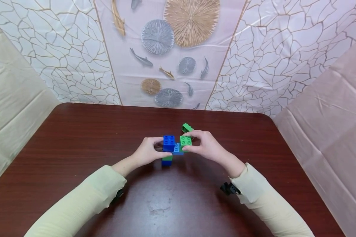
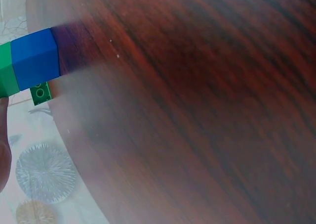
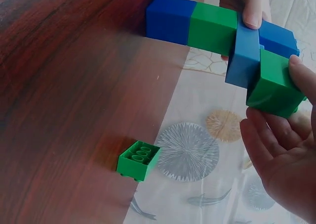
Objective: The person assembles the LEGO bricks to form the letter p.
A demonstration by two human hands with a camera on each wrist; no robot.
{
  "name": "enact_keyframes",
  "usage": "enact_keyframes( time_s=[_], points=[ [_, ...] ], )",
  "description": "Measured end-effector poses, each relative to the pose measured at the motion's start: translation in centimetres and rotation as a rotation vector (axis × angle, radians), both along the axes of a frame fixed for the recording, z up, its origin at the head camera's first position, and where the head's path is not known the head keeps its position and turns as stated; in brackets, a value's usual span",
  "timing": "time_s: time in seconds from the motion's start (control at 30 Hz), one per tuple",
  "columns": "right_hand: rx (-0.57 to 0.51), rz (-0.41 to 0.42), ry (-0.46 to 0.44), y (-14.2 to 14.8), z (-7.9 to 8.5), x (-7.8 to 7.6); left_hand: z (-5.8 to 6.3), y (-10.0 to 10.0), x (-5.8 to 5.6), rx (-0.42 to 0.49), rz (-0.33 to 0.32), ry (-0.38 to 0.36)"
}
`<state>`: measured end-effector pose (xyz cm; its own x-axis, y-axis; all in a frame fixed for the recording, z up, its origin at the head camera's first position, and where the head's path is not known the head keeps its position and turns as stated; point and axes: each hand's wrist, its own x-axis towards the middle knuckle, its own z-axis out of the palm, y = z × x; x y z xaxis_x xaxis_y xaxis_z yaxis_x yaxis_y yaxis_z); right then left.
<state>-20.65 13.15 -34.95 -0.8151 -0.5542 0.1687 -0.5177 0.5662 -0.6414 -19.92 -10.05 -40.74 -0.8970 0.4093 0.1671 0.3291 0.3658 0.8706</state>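
In the head view my left hand (image 1: 145,151) grips a joined stack of toy building bricks between thumb and fingers. Its top is a dark blue brick (image 1: 168,140), set on a longer light blue brick (image 3: 242,51). Beneath that come a green brick (image 3: 212,28) and another dark blue brick (image 3: 168,20); the left wrist view catches this lower blue brick (image 2: 37,61) too. My right hand (image 1: 206,144) pinches a bright green brick (image 1: 185,141), studs up, against the light blue brick's right end, beside the upper blue one. Whether its studs are fully pressed together I cannot tell.
Just behind the right fingers, a loose green brick (image 1: 187,127) lies on the dark wooden table (image 1: 86,138), hollow underside showing in the right wrist view. Patterned cloth (image 1: 172,75) hangs along the table's far edge, and plain pale cloth (image 1: 329,131) along the sides.
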Motion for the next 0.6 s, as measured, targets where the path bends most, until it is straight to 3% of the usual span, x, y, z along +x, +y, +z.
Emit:
enact_keyframes(
  time_s=[0.23, 0.37, 0.6],
  points=[
    [0.008, 0.002, -0.021, -0.1, 0.1, 0.0, 0.0, -0.1, 0.0, 0.007, 0.004, -0.003],
    [-0.042, -0.008, -0.117, 0.4, 0.2, -0.4, 0.0, 0.0, 0.0, 0.025, 0.003, -0.031],
    [-0.170, -0.231, -0.243, 1.5, -0.3, -3.1, 0.0, 0.1, 0.1, 0.033, 0.008, -0.057]
  ],
)
